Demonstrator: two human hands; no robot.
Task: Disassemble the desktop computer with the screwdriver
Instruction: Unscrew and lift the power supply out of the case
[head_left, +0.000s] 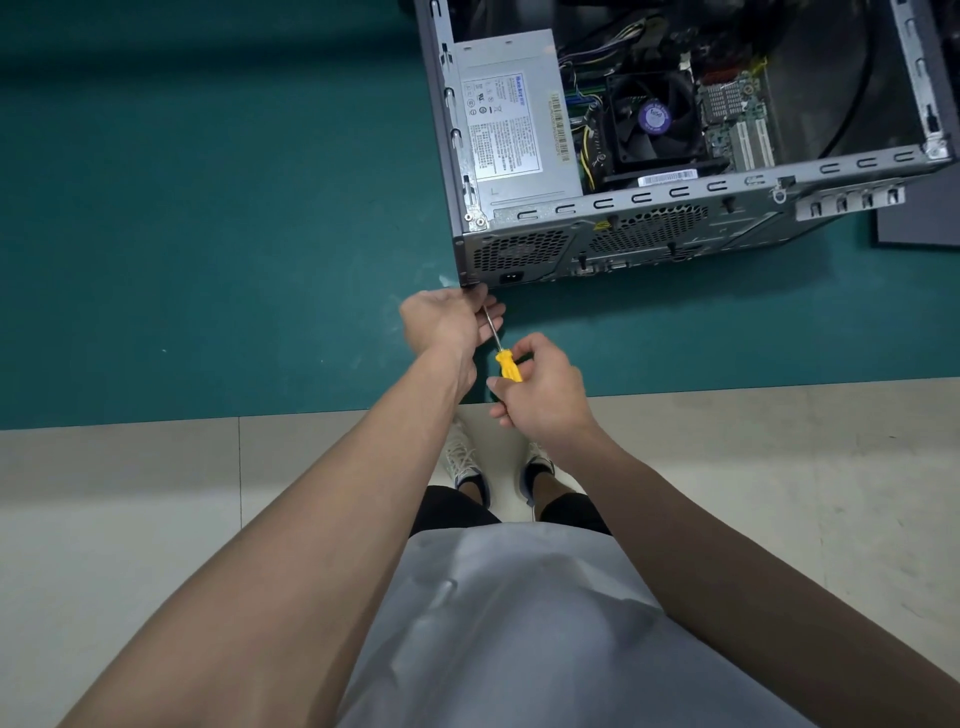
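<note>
Curling round the yellow handle of the screwdriver (506, 365), the fingers (535, 349) of the right hand (540, 395) clamp it. The left hand (447, 319) closes its fingers on the bare metal shaft near the tip. The tool's long axis slants from the handle up and slightly left, pointing at the near left corner of the computer case (649, 244); the tip itself is hidden behind the left fingers. The case lies on its side on the green counter (208, 234), its open side facing up. Inside, a grey power supply (514, 130) fills the left end. A black cooler fan (654, 117) sits beside it, with a circuit board with white slots (748, 140) to its right and bundled cables (587, 78) behind. A dark panel (919, 218) lies just right of the case.
</note>
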